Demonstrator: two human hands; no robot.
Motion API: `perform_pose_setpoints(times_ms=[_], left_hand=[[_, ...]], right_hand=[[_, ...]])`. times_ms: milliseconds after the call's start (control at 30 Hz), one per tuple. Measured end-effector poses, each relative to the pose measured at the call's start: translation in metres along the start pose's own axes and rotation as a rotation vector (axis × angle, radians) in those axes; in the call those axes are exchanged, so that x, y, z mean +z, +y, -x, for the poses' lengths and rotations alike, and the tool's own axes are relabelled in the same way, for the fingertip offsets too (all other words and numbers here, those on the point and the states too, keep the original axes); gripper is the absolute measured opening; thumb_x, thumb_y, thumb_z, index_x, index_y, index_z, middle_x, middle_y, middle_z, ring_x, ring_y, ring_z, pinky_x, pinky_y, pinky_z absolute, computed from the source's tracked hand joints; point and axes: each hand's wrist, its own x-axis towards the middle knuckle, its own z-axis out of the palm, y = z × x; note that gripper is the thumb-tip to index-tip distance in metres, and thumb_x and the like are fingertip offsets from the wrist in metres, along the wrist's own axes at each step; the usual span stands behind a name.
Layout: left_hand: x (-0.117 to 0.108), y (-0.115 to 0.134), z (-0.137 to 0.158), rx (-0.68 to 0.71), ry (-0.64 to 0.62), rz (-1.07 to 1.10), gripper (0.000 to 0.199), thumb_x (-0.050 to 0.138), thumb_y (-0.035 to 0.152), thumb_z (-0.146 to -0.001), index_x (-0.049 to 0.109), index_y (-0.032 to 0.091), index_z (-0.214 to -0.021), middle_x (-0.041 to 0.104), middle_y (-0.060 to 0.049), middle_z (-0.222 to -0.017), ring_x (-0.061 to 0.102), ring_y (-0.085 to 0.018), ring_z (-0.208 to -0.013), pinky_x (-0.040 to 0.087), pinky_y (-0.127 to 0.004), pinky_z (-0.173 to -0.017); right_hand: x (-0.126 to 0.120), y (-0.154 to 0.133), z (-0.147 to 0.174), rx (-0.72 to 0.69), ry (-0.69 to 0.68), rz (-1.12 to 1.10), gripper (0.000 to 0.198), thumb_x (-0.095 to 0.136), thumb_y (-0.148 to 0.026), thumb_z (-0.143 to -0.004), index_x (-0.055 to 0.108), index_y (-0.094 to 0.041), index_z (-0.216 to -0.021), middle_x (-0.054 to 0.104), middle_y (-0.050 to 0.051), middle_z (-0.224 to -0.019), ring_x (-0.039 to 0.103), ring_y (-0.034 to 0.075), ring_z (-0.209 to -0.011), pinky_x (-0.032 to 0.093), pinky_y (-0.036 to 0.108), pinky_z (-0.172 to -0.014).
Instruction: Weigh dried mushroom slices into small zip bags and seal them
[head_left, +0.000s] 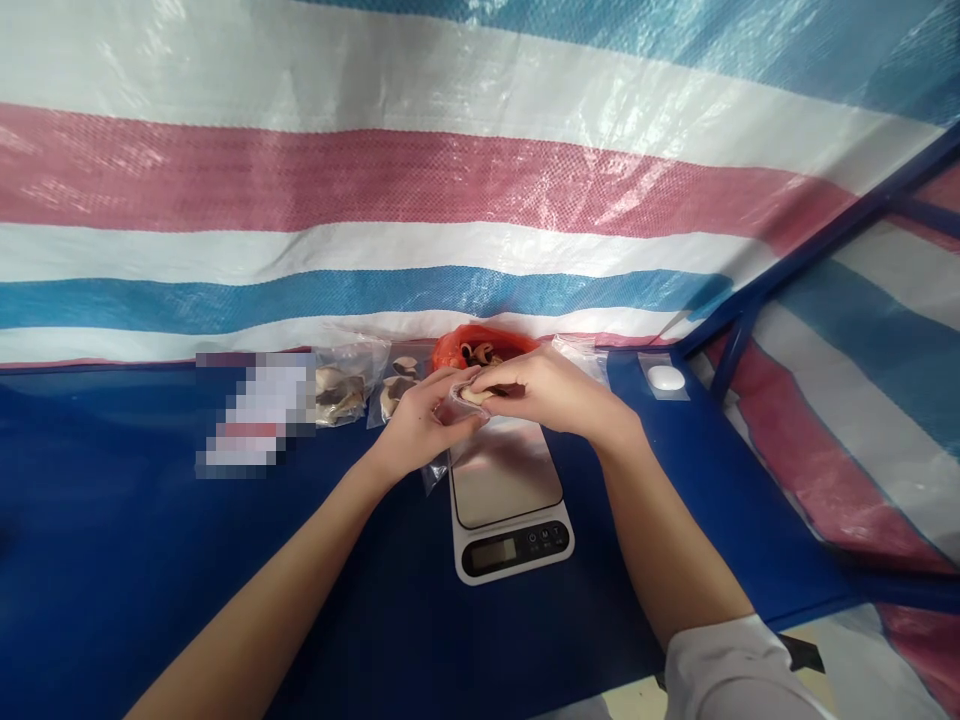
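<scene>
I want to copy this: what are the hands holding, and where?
Left hand: clear plastic bag, near its opening. Right hand: pale piece, apparently by one end.

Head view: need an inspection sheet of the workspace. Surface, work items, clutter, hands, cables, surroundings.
Surface: blue table.
Work items: white scale under the hands, reading not legible; red bag of brown pieces beyond them.
Clutter: filled clear bags and a pixelated item to the left; white oval thing in a bag to the right.
Hands: left hand holds a small clear bag; right hand holds a pale piece at it.
Cables: nothing seen.
Surroundings: striped sheet behind; blue frame right.
</scene>
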Motion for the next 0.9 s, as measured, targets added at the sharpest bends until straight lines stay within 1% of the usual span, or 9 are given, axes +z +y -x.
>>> perform_pose_setpoints(times_ms=[100, 233, 400, 500, 600, 700, 800, 900], left_hand=[[0.001, -0.002, 0.000, 0.017, -0.002, -0.013, 0.048, 0.073, 0.037, -0.082, 0.069, 0.017, -0.125, 0.072, -0.012, -0.120, 0.068, -0.029, -0.111, 0.056, -0.043, -0.095], [0.001, -0.004, 0.001, 0.013, -0.004, -0.013, 0.051, 0.073, 0.039, -0.082, 0.069, 0.016, -0.127, 0.072, -0.013, -0.118, 0.068, -0.030, -0.109, 0.057, -0.042, -0.091], [-0.001, -0.004, 0.000, -0.020, 0.010, 0.009, 0.051, 0.076, 0.041, -0.079, 0.070, 0.018, -0.125, 0.072, -0.013, -0.121, 0.068, -0.030, -0.111, 0.056, -0.044, -0.096], [-0.003, -0.005, 0.001, -0.039, 0.023, 0.035, 0.052, 0.077, 0.039, -0.078, 0.070, 0.017, -0.125, 0.072, -0.013, -0.121, 0.068, -0.030, -0.112, 0.054, -0.044, -0.100], [-0.005, -0.006, 0.001, -0.063, 0.043, 0.042, 0.054, 0.078, 0.040, -0.078, 0.068, 0.019, -0.127, 0.072, -0.012, -0.122, 0.068, -0.030, -0.113, 0.053, -0.047, -0.103], [-0.008, -0.004, 0.000, -0.067, 0.052, 0.055, 0.052, 0.078, 0.041, -0.079, 0.069, 0.021, -0.126, 0.075, -0.011, -0.116, 0.068, -0.030, -0.113, 0.051, -0.048, -0.105], [-0.012, -0.002, -0.002, -0.097, 0.081, 0.079, 0.046, 0.080, 0.043, -0.078, 0.073, 0.022, -0.118, 0.074, -0.011, -0.117, 0.067, -0.031, -0.115, 0.049, -0.049, -0.108], [-0.016, -0.002, -0.003, -0.141, 0.072, 0.107, 0.038, 0.079, 0.046, -0.080, 0.076, 0.022, -0.109, 0.073, -0.011, -0.123, 0.064, -0.033, -0.121, 0.047, -0.053, -0.111]], right_hand=[[0.002, -0.002, -0.001, -0.019, -0.018, 0.022, 0.020, 0.059, -0.016, -0.092, 0.073, -0.021, -0.078, 0.066, -0.004, -0.073, 0.048, 0.010, -0.065, 0.034, 0.025, -0.063], [0.004, -0.003, -0.002, -0.012, -0.014, 0.014, 0.022, 0.060, -0.014, -0.090, 0.072, -0.023, -0.075, 0.070, -0.004, -0.079, 0.052, 0.012, -0.070, 0.039, 0.025, -0.068], [0.001, -0.003, -0.002, -0.010, -0.034, -0.050, 0.019, 0.063, -0.013, -0.090, 0.077, -0.025, -0.088, 0.076, -0.004, -0.089, 0.063, 0.013, -0.077, 0.045, 0.024, -0.074], [-0.002, 0.000, 0.000, -0.005, -0.008, -0.114, 0.019, 0.065, -0.016, -0.091, 0.079, -0.025, -0.098, 0.079, -0.002, -0.099, 0.069, 0.014, -0.084, 0.048, 0.025, -0.079], [-0.007, 0.008, 0.004, 0.030, 0.027, -0.167, 0.020, 0.066, -0.022, -0.092, 0.080, -0.026, -0.104, 0.079, -0.001, -0.104, 0.072, 0.016, -0.086, 0.051, 0.027, -0.081], [-0.011, 0.023, 0.009, 0.094, 0.076, -0.198, 0.021, 0.065, -0.026, -0.092, 0.079, -0.025, -0.108, 0.079, 0.001, -0.109, 0.073, 0.018, -0.091, 0.054, 0.030, -0.084], [-0.009, 0.043, 0.009, 0.188, 0.122, -0.116, 0.022, 0.066, -0.027, -0.091, 0.079, -0.025, -0.108, 0.079, 0.002, -0.109, 0.074, 0.019, -0.093, 0.054, 0.031, -0.086], [-0.001, 0.059, 0.005, 0.253, 0.092, 0.084, 0.021, 0.064, -0.023, -0.091, 0.080, -0.025, -0.105, 0.080, 0.002, -0.105, 0.073, 0.020, -0.094, 0.052, 0.030, -0.087]])
